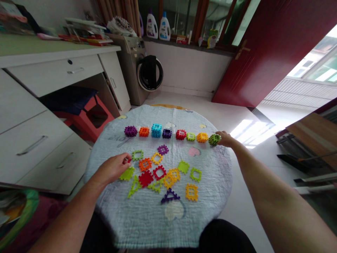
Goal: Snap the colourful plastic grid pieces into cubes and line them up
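Note:
My right hand (225,139) holds a dark green stack of interlocking tiles (214,140) at the right end of a row. That row runs across the table with a purple stack (131,131), an orange stack (144,131), a turquoise stack (156,130), a dark purple stack (167,133), a red stack (180,134), a light green stack (191,136) and a yellow stack (202,137). My left hand (116,167) has curled fingers above a lime tile (127,174). A speck of red shows at its fingertips, too small to name.
Loose tiles lie mid-table, among them a solid red tile (145,178), a purple triangle (170,196) and a yellow window tile (191,192). A pale cloth (142,221) covers the round table. A red stool (92,114) and drawers stand left; a washing machine (133,66) is behind.

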A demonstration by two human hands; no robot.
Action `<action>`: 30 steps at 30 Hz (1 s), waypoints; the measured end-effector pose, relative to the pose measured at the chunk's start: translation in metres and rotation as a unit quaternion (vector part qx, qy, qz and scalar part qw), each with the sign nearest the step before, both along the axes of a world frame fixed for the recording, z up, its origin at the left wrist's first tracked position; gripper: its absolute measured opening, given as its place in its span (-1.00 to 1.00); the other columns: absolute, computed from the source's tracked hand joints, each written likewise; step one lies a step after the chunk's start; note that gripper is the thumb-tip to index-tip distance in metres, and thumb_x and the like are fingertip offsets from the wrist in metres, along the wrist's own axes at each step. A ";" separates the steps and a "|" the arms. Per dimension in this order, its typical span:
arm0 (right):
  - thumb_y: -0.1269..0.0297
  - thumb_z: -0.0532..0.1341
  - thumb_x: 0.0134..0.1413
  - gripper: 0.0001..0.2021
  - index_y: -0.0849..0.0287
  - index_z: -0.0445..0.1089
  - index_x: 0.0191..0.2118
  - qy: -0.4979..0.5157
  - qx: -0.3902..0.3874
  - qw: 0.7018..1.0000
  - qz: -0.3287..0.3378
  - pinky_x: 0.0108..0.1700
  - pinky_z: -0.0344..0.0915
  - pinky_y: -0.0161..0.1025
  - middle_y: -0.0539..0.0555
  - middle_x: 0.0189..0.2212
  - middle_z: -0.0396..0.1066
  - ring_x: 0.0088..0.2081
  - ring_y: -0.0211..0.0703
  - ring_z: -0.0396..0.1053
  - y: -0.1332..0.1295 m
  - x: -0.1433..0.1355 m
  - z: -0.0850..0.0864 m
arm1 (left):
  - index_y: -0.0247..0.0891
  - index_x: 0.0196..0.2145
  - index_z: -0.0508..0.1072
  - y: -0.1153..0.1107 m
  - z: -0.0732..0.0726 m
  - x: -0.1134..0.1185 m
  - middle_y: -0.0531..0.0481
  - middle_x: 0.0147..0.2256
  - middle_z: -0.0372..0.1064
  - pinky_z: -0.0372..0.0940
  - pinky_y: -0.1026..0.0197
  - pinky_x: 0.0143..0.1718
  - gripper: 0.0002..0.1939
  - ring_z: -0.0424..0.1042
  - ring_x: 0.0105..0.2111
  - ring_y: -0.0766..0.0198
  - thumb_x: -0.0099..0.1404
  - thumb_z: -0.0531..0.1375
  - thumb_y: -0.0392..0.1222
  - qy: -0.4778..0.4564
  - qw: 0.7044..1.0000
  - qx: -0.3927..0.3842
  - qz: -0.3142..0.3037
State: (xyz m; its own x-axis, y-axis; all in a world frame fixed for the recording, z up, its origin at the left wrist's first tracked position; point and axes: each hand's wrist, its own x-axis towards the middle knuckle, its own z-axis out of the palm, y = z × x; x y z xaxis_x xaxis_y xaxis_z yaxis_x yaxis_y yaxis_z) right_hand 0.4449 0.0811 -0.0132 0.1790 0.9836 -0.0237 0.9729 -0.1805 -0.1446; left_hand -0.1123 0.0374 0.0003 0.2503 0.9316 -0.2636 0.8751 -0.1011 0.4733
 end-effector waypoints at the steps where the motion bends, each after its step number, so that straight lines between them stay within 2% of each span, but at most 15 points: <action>1: 0.40 0.35 -0.37 -0.31 0.15 0.34 0.06 0.000 -0.005 1.000 -0.008 -0.07 0.23 -0.11 0.20 -0.09 0.31 -0.14 0.04 0.31 -0.002 -0.001 0.001 | -0.19 -0.24 0.41 0.000 0.000 0.000 0.03 -0.43 0.43 0.15 0.24 -0.39 -0.69 0.40 -0.41 0.19 0.09 0.06 -0.03 0.000 1.000 0.002 0.001; 3: 0.38 0.34 -0.34 -0.23 0.17 0.23 0.15 -0.002 -0.014 0.999 -0.033 0.00 0.20 -0.07 0.24 0.00 0.25 -0.07 0.09 0.29 -0.006 -0.003 0.005 | -0.19 -0.24 0.41 0.000 0.001 0.000 0.03 -0.43 0.43 0.16 0.24 -0.39 -0.69 0.41 -0.40 0.19 0.09 0.06 -0.04 -0.001 1.000 0.001 0.004; 5: 0.36 0.33 -0.29 -0.22 0.18 0.17 0.19 0.004 0.021 0.998 -0.052 0.04 0.18 -0.03 0.27 0.03 0.22 -0.03 0.12 0.27 -0.014 -0.007 0.010 | -0.18 -0.23 0.42 0.000 0.002 0.000 0.03 -0.42 0.44 0.17 0.24 -0.38 -0.69 0.41 -0.39 0.19 0.09 0.06 -0.05 0.003 1.000 0.000 0.006; 8: 0.32 0.29 -0.18 -0.31 0.17 0.18 0.17 0.043 0.083 0.994 -0.063 0.03 0.21 -0.07 0.25 0.02 0.22 -0.03 0.07 0.28 -0.031 -0.026 0.016 | -0.18 -0.22 0.42 0.001 0.000 -0.001 0.03 -0.42 0.44 0.16 0.25 -0.39 -0.69 0.41 -0.38 0.18 0.10 0.06 -0.06 0.020 1.000 0.012 -0.002; 10: 0.32 0.27 -0.12 -0.41 0.19 0.23 0.12 0.084 0.092 0.991 -0.048 -0.02 0.26 -0.14 0.23 0.00 0.24 -0.09 -0.02 0.32 -0.048 -0.049 0.016 | -0.18 -0.23 0.43 0.001 -0.002 -0.001 0.02 -0.43 0.43 0.15 0.24 -0.40 -0.69 0.40 -0.40 0.17 0.10 0.06 -0.06 0.036 0.999 0.021 -0.011; 13: 0.37 0.26 -0.09 -0.55 0.21 0.32 0.01 0.143 0.024 0.989 0.023 -0.15 0.30 -0.23 0.16 -0.11 0.35 -0.22 -0.14 0.36 -0.075 -0.093 0.012 | -0.18 -0.23 0.44 0.001 -0.006 0.000 -0.01 -0.41 0.43 0.18 0.23 -0.37 -0.70 0.40 -0.37 0.15 0.10 0.08 -0.07 0.060 0.998 0.031 -0.018; 15: 0.38 0.27 -0.09 -0.59 0.20 0.34 -0.03 0.162 -0.022 0.985 0.060 -0.17 0.30 -0.25 0.15 -0.13 0.38 -0.25 -0.17 0.37 -0.094 -0.123 0.007 | -0.17 -0.22 0.46 0.000 -0.007 -0.002 -0.05 -0.33 0.44 0.21 0.22 -0.27 -0.70 0.42 -0.29 0.11 0.10 0.10 -0.08 0.075 0.996 0.050 -0.016; 19: 0.38 0.31 -0.13 -0.55 0.16 0.34 -0.02 0.113 -0.090 0.983 0.110 -0.10 0.25 -0.23 0.15 -0.11 0.36 -0.17 -0.11 0.35 -0.125 -0.167 -0.003 | -0.23 -0.15 0.47 0.000 -0.011 -0.010 -0.20 -0.18 0.43 0.21 0.15 -0.07 -0.65 0.39 -0.09 0.01 0.14 0.08 -0.10 0.124 0.989 0.086 0.005; 24: 0.28 0.41 -0.30 -0.38 0.16 0.31 0.01 0.026 -0.137 0.986 0.091 -0.10 0.21 -0.16 0.23 -0.07 0.28 -0.09 0.05 0.27 -0.143 -0.191 -0.009 | -0.26 -0.09 0.44 0.002 -0.022 -0.017 -0.25 -0.10 0.43 0.23 0.15 -0.09 -0.63 0.41 -0.08 0.01 0.18 0.04 -0.13 0.153 0.986 0.060 0.030; 27: 0.30 0.38 -0.25 -0.40 0.19 0.31 0.03 0.031 -0.145 0.986 0.081 -0.09 0.19 -0.17 0.24 -0.06 0.27 -0.08 0.04 0.26 -0.145 -0.193 -0.009 | -0.29 -0.09 0.44 0.004 -0.025 -0.015 -0.25 -0.12 0.46 0.24 0.18 -0.12 -0.63 0.43 -0.11 0.05 0.18 0.06 -0.15 0.144 0.988 0.039 0.031; 30: 0.24 0.36 -0.20 -0.39 0.15 0.29 0.07 0.037 -0.138 0.988 0.055 -0.07 0.17 -0.16 0.22 -0.02 0.26 -0.04 0.06 0.24 -0.144 -0.193 -0.006 | -0.30 -0.06 0.43 0.004 -0.024 -0.011 -0.22 -0.11 0.47 0.25 0.23 -0.15 -0.62 0.45 -0.13 0.10 0.19 0.06 -0.18 0.157 0.987 0.021 0.027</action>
State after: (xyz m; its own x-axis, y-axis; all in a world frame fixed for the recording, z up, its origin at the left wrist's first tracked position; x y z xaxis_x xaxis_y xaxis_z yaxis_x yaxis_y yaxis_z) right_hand 0.2515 -0.0630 -0.0192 0.0585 0.9514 -0.3024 0.9775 -0.1161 -0.1762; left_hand -0.1233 0.0410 -0.0232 0.1123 0.9532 -0.2808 0.9825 -0.0643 0.1748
